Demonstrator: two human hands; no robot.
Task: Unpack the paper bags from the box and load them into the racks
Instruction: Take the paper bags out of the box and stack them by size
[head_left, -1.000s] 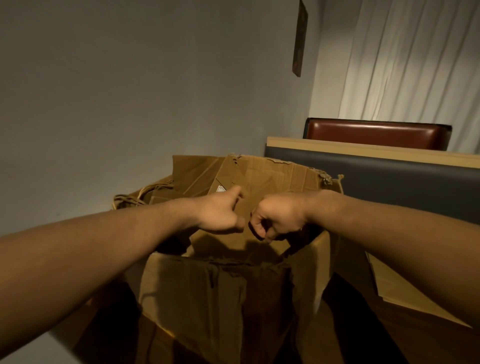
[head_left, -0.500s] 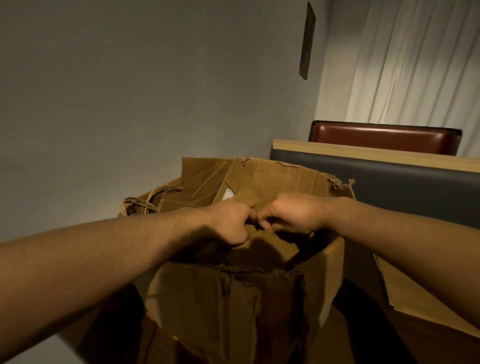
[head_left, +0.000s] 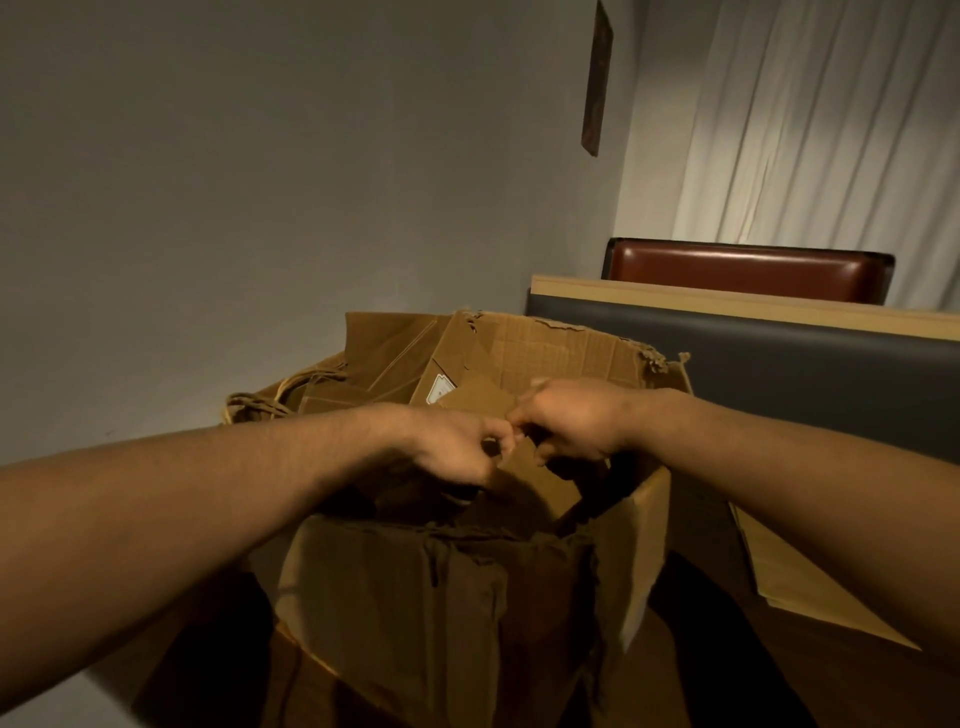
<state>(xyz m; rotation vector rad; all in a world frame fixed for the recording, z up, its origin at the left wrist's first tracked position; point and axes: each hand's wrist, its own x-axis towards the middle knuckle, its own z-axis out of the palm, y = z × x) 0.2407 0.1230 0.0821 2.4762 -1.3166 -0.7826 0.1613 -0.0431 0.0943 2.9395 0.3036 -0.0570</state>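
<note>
Both hands, left (head_left: 457, 447) and right (head_left: 566, 426), have closed together mid-frame, pinching a paper bag (head_left: 485, 400) above the box (head_left: 415, 597), which next needs lifting clear.

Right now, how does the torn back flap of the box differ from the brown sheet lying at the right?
The back flap stands upright, attached to the box; the brown sheet lies flat outside the box, at its right. The flap's top edge is ragged and torn; the sheet's visible edges are clean and straight. The flap shows creases; the sheet looks smooth. Both are plain brown.
</note>
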